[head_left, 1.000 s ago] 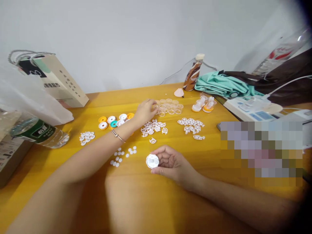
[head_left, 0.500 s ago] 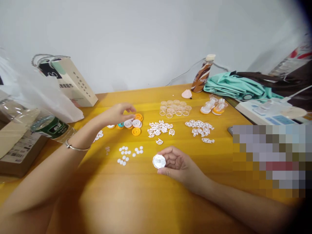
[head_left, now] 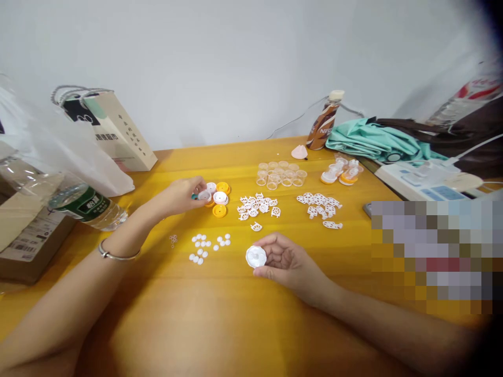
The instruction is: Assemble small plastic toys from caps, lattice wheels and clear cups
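Observation:
My right hand (head_left: 285,264) grips a round white plastic cap (head_left: 255,257) by its edge, its flat face turned up toward me. At the far left group, the thumb and fingers of my left hand (head_left: 183,195) are closed around a whitish round cap (head_left: 204,196). Beside it stand a white cap (head_left: 220,198), a yellow-orange cap (head_left: 219,210) and another orange one (head_left: 222,187). A teal piece shows partly behind my left fingers. Between the hands lie small white discs (head_left: 200,253) and a pile of white wheel-shaped pieces (head_left: 253,207).
Clear cups (head_left: 281,174) stand at the back, with flat white perforated pieces (head_left: 320,204) right of centre. Finished-looking orange-and-clear units (head_left: 341,173), a coffee bottle (head_left: 325,120), a teal umbrella (head_left: 363,139) and a power strip (head_left: 412,180) sit right. A water bottle (head_left: 88,204) leans left.
My left hand has lowered onto the cap group and closed its fingers on a whitish cap. The right hand still holds its white cap, almost in the same spot.

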`<move>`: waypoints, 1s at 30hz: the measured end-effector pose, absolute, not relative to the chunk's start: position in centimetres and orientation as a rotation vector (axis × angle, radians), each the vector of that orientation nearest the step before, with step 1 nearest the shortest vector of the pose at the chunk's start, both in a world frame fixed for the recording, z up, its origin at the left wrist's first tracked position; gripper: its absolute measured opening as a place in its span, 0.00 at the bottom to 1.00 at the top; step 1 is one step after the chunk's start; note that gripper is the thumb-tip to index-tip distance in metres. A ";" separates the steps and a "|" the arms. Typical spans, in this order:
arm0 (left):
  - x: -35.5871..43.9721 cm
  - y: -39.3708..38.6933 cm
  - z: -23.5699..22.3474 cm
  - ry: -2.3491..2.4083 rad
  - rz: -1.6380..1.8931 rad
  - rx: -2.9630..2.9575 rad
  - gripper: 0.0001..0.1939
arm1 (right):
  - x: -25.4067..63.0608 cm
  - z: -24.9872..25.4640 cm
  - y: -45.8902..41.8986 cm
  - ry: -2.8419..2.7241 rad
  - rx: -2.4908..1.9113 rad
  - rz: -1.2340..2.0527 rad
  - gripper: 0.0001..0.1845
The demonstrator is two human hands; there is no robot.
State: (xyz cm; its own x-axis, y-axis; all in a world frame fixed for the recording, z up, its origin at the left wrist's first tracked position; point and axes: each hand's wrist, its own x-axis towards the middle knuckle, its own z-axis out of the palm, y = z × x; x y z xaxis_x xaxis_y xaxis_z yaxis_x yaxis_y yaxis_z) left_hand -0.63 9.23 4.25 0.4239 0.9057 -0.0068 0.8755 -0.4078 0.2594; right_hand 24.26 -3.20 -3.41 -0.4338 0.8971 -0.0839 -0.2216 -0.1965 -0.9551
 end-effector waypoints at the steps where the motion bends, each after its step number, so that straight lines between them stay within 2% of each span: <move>1: -0.7 8.7 4.5 1.565 0.256 2.466 0.18 | 24.2 -3.4 -3.2 -1.233 -0.872 1.745 0.20; 5: -0.7 6.8 5.4 1.444 0.346 2.542 0.19 | 24.2 -3.3 -3.1 -1.233 -0.872 1.747 0.20; 11: -1.7 6.6 4.3 1.437 0.016 2.541 0.14 | 24.2 -3.2 -3.1 -1.247 -0.879 1.731 0.19; 15: -1.8 6.7 3.3 1.427 -0.065 2.539 0.12 | 24.2 -3.2 -3.1 -1.232 -0.886 1.739 0.19; 20: -0.7 6.4 2.4 1.319 0.164 2.708 0.13 | 24.2 -3.1 -3.1 -1.215 -0.885 1.767 0.19; 25: 0.5 6.7 1.2 1.146 0.236 2.752 0.08 | 24.2 -3.2 -3.1 -1.213 -0.883 1.764 0.19; 30: 1.1 5.5 1.8 0.995 0.623 2.247 0.05 | 24.3 -3.3 -3.1 -1.211 -0.904 1.756 0.20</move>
